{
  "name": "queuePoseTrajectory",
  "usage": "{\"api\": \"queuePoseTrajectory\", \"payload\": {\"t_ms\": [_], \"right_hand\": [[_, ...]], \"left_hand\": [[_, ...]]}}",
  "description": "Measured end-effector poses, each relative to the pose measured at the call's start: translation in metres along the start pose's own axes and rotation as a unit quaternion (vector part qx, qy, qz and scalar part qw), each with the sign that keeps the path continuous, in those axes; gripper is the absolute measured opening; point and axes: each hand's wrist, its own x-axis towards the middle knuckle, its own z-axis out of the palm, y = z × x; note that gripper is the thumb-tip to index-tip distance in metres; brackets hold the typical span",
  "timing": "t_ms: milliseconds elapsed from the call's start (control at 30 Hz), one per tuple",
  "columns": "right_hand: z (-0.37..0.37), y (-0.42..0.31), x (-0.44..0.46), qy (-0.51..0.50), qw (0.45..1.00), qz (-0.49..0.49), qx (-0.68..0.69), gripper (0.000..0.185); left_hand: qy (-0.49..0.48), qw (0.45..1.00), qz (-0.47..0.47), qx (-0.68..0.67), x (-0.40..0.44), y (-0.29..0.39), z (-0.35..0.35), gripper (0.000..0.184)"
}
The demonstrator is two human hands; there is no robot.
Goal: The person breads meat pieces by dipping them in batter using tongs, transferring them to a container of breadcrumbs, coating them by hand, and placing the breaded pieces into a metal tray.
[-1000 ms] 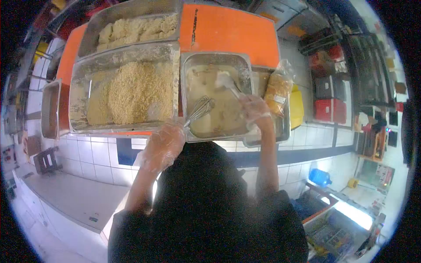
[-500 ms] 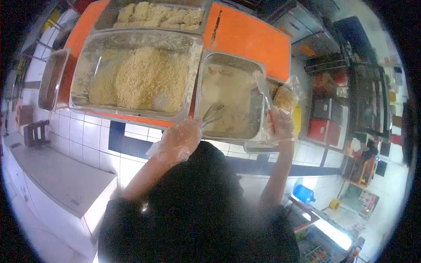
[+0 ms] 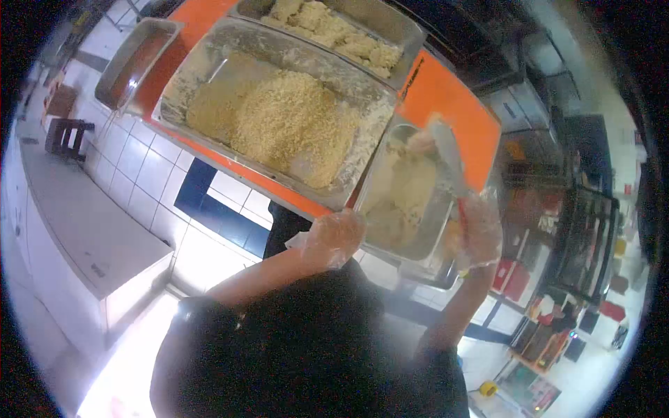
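Observation:
My left hand (image 3: 336, 240), in a clear plastic glove, is closed at the near left corner of a metal pan of cloudy pale liquid (image 3: 440, 233). A wire whisk is in that fist; its wires are hardly visible now, lost in blur. My gloved right hand (image 3: 481, 226) is wrapped around a long pale utensil (image 3: 448, 150) with a red handle, over the pan's right side. At the utensil's far end is a pale pinkish lump (image 3: 421, 142), above the liquid; its kind is too blurred to tell.
Left of the liquid stands a large metal tray (image 3: 209, 150) heaped with coarse crumbs (image 3: 286, 118). Behind it, another pan (image 3: 411, 42) holds clumpy breaded pieces (image 3: 334, 31). An orange tabletop (image 3: 453, 104) lies beneath. A smaller metal pan (image 3: 115, 87) is at far left; a white counter (image 3: 90, 237) stands lower left.
The view has turned, so the pans now slant down to the right. The utensil's tip with the lump has swung in over the liquid. The left fist stays at the pan's corner.

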Motion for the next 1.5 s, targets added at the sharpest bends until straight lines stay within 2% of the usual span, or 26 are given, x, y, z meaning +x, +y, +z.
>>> {"api": "queuePoseTrajectory", "payload": {"t_ms": [33, 67, 133, 167, 233, 267, 367, 433, 467, 567, 600, 667, 733, 767, 833, 900, 1000, 1033, 1100, 1133, 1167, 1200, 1267, 1333, 1400, 1500], "right_hand": [[0.000, -0.010, 0.024, 0.048, 0.996, -0.071, -0.019, 0.032], [0.003, -0.019, 0.045, 0.050, 0.995, -0.081, -0.021, 0.032], [0.011, -0.041, 0.086, -0.074, 0.990, -0.055, 0.105, 0.041], [0.015, -0.060, 0.106, -0.133, 0.958, 0.042, 0.249, 0.042], [0.038, -0.080, 0.146, -0.122, 0.952, -0.028, 0.279, 0.041], [0.062, -0.084, 0.163, -0.046, 0.966, -0.193, 0.164, 0.040], [0.103, -0.124, 0.209, -0.039, 0.936, -0.241, 0.255, 0.038], [0.141, -0.137, 0.219, -0.220, 0.931, -0.253, 0.147, 0.035], [0.149, -0.135, 0.215, -0.220, 0.931, -0.252, 0.149, 0.035], [0.171, -0.118, 0.181, -0.246, 0.951, -0.149, 0.115, 0.035], [0.194, -0.096, 0.158, -0.220, 0.911, -0.028, 0.347, 0.033], [0.167, -0.070, 0.114, -0.158, 0.888, 0.110, 0.418, 0.029], [0.068, -0.066, 0.078, -0.104, 0.945, 0.152, 0.269, 0.024], [0.042, -0.064, 0.056, -0.066, 0.944, 0.185, 0.265, 0.020], [0.027, -0.043, 0.003, -0.068, 0.905, 0.301, 0.292, 0.020], [0.014, -0.024, -0.049, -0.061, 0.853, 0.408, 0.319, 0.021], [0.025, -0.013, -0.125, -0.101, 0.877, 0.458, 0.110, 0.023], [0.039, -0.013, -0.149, 0.024, 0.797, 0.490, 0.351, 0.024], [0.091, -0.005, -0.198, 0.160, 0.651, 0.484, 0.563, 0.027], [0.106, -0.007, -0.198, 0.051, 0.866, 0.399, 0.296, 0.027], [0.109, -0.008, -0.207, -0.049, 0.900, 0.392, 0.185, 0.026], [0.084, -0.019, -0.184, -0.144, 0.917, 0.365, 0.069, 0.025], [0.102, -0.020, -0.176, -0.163, 0.916, 0.359, 0.070, 0.026], [0.115, -0.020, -0.163, -0.178, 0.923, 0.332, 0.079, 0.027], [0.119, -0.020, -0.156, -0.185, 0.931, 0.311, 0.049, 0.020], [0.121, -0.014, -0.143, -0.183, 0.940, 0.289, -0.008, 0.019]], "left_hand": [[0.031, 0.999, 0.005, 0.015, 0.002, -0.001, -0.002, 0.010], [-0.039, 0.998, -0.018, -0.054, 0.002, 0.000, -0.006, 0.009], [-0.104, 0.985, -0.051, -0.125, 0.006, -0.005, -0.024, 0.012], [-0.101, 0.979, -0.047, -0.169, 0.009, -0.009, -0.032, 0.012], [-0.092, 0.972, -0.052, -0.211, 0.010, -0.015, -0.034, 0.012], [-0.115, 0.963, -0.035, -0.241, 0.009, -0.015, -0.029, 0.013], [-0.135, 0.961, -0.041, -0.237, 0.007, -0.009, -0.024, 0.017], [-0.137, 0.968, -0.059, -0.203, 0.009, -0.009, -0.029, 0.020], [-0.155, 0.963, -0.061, -0.213, 0.011, -0.011, -0.034, 0.021], [-0.125, 0.976, -0.027, -0.175, 0.013, -0.019, -0.051, 0.021], [-0.073, 0.989, 0.007, -0.126, 0.012, -0.021, -0.054, 0.020], [-0.069, 0.989, 0.033, -0.129, 0.014, -0.018, -0.047, 0.020], [-0.060, 0.986, 0.070, -0.135, 0.010, 0.000, -0.017, 0.021], [-0.110, 0.979, -0.001, -0.169, -0.003, 0.021, 0.021, 0.021], [-0.168, 0.962, -0.034, -0.211, -0.002, 0.034, 0.027, 0.021], [-0.276, 0.922, -0.019, -0.269, 0.046, 0.008, -0.039, 0.029], [-0.309, 0.899, -0.037, -0.308, 0.060, 0.025, -0.049, 0.026], [-0.346, 0.892, -0.060, -0.286, 0.059, 0.033, -0.038, 0.027], [-0.325, 0.908, 0.003, -0.264, 0.051, 0.042, -0.008, 0.028], [-0.303, 0.919, 0.051, -0.248, 0.051, 0.044, -0.006, 0.028], [-0.307, 0.918, 0.057, -0.244, 0.051, 0.048, -0.006, 0.028], [-0.349, 0.901, 0.004, -0.257, 0.060, 0.051, -0.018, 0.027], [-0.391, 0.879, -0.060, -0.266, 0.071, 0.058, -0.021, 0.027], [-0.387, 0.890, 0.130, -0.202, 0.078, 0.060, -0.018, 0.026], [-0.382, 0.885, 0.010, -0.268, 0.079, 0.064, -0.015, 0.026], [-0.333, 0.883, -0.014, -0.332, 0.079, 0.059, -0.012, 0.029]]}}
